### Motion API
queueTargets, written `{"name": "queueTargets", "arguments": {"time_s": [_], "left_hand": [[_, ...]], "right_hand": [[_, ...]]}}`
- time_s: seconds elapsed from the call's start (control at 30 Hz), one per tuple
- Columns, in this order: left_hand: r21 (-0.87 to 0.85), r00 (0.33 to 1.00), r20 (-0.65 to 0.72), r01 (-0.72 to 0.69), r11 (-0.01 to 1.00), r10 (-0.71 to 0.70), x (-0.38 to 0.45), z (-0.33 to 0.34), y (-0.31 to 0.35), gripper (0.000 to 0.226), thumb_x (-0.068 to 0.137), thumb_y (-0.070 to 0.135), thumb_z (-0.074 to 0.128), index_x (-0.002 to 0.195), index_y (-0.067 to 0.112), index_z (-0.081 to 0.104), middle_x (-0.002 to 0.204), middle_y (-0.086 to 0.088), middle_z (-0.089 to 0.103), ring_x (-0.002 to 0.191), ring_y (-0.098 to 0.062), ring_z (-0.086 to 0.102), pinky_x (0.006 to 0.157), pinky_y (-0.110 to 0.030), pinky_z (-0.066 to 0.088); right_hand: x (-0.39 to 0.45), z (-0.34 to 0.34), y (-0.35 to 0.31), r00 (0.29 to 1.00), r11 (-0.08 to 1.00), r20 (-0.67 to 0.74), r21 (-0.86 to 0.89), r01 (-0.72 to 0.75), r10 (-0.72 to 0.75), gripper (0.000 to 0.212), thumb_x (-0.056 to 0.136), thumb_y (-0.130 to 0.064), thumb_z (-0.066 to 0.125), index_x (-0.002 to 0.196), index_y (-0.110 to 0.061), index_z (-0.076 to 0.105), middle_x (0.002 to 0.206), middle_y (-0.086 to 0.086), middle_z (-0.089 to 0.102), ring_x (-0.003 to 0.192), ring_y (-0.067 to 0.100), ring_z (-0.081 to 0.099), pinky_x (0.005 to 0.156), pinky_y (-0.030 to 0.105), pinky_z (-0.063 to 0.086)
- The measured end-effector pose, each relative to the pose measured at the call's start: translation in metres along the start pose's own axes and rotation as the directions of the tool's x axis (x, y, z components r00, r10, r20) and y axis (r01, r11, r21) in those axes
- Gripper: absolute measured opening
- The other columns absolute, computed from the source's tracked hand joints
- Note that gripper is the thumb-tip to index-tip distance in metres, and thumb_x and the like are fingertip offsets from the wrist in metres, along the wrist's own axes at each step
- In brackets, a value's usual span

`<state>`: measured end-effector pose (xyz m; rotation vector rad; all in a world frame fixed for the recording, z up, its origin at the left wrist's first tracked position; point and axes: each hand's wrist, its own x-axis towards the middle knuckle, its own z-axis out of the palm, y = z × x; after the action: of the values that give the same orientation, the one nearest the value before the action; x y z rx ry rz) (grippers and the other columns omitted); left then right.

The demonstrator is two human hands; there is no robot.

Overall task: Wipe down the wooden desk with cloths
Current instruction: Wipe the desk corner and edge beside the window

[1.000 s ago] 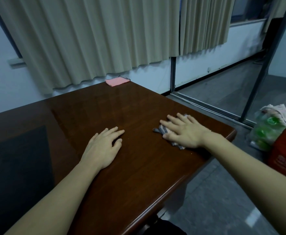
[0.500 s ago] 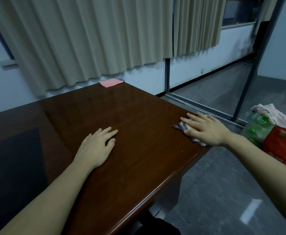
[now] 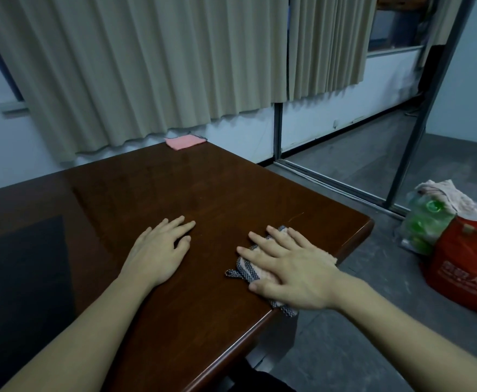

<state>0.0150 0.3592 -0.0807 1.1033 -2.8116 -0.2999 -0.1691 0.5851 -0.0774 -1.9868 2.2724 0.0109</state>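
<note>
Desk: a dark, glossy wooden desk [image 3: 152, 193] fills the lower left of the view, its rounded right-hand corner toward the grey floor; a darker rectangular panel is set into the top at the far left
Right hand: the right hand [image 3: 291, 267] lies palm down on the desk near its right edge, fingers straight and spread, pressing flat on a cloth
Cloth under the hand: a pink cloth with a grey checked border [image 3: 245, 271] is bunched beneath the right palm; its border shows to the left of the fingers, a bit peeks out between the fingertips, and one corner hangs just over the desk's edge below the wrist
Left hand: the left hand [image 3: 158, 250] rests flat on the bare wood, fingers relaxed and close together, holding nothing, apart from the cloth and to its left
Second cloth: a folded pink cloth [image 3: 185, 142] lies at the far corner of the desk, just under the curtain hem, well apart from both hands
Curtain: beige pleated curtains [image 3: 147, 66] hang behind the desk against a pale wall
Floor items: a red bag [image 3: 466, 267] stands on the floor to the right of the desk, with green-capped bottles in clear plastic [image 3: 426, 222] beside it and a pale crumpled fabric [image 3: 446, 196] on top
</note>
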Motion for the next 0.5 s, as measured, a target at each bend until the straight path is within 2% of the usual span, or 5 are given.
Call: {"name": "queueTargets", "arguments": {"time_s": [0.13,0.33,0.4,0.5], "left_hand": [[-0.001,1.0,-0.011,-0.003,1.0,0.003,0.001,0.0,0.0,0.046,0.109,0.044,0.03,0.155,0.045,0.031,0.166,0.014,0.022,0.155,-0.013,0.014,0.126,-0.043,0.011],[-0.026,1.0,-0.012,-0.001,1.0,0.001,0.0,0.001,-0.001,0.045,0.109,0.045,0.029,0.154,0.046,0.032,0.166,0.015,0.021,0.155,-0.011,0.013,0.127,-0.041,0.009],[-0.025,1.0,-0.017,0.001,1.0,-0.001,0.0,0.002,-0.002,0.045,0.108,0.045,0.03,0.154,0.046,0.032,0.166,0.015,0.022,0.155,-0.011,0.013,0.127,-0.041,0.009],[-0.026,1.0,-0.02,0.006,1.0,-0.006,0.0,0.002,-0.002,0.046,0.108,0.046,0.03,0.154,0.046,0.032,0.166,0.016,0.022,0.155,-0.011,0.013,0.127,-0.041,0.01]], "right_hand": [[0.019,-0.007,0.02,0.999,0.998,0.04,0.042,-0.037,0.035,0.068,0.094,-0.079,0.019,0.155,-0.057,-0.001,0.167,-0.015,-0.011,0.154,0.013,-0.017,0.123,0.041,-0.014],[0.064,-0.017,0.059,0.968,0.966,0.062,0.071,-0.249,0.245,0.069,0.094,-0.078,0.021,0.156,-0.055,0.002,0.17,-0.011,-0.006,0.155,0.02,-0.013,0.124,0.049,-0.009],[0.067,-0.017,0.054,0.966,0.965,0.069,0.06,-0.255,0.251,0.07,0.095,-0.078,0.019,0.157,-0.053,0.0,0.17,-0.009,-0.008,0.155,0.022,-0.014,0.124,0.051,-0.009],[0.056,-0.017,0.031,0.981,0.983,0.073,0.023,-0.182,0.18,0.07,0.096,-0.077,0.017,0.157,-0.051,-0.005,0.169,-0.008,-0.01,0.155,0.023,-0.015,0.124,0.051,-0.008]]}}
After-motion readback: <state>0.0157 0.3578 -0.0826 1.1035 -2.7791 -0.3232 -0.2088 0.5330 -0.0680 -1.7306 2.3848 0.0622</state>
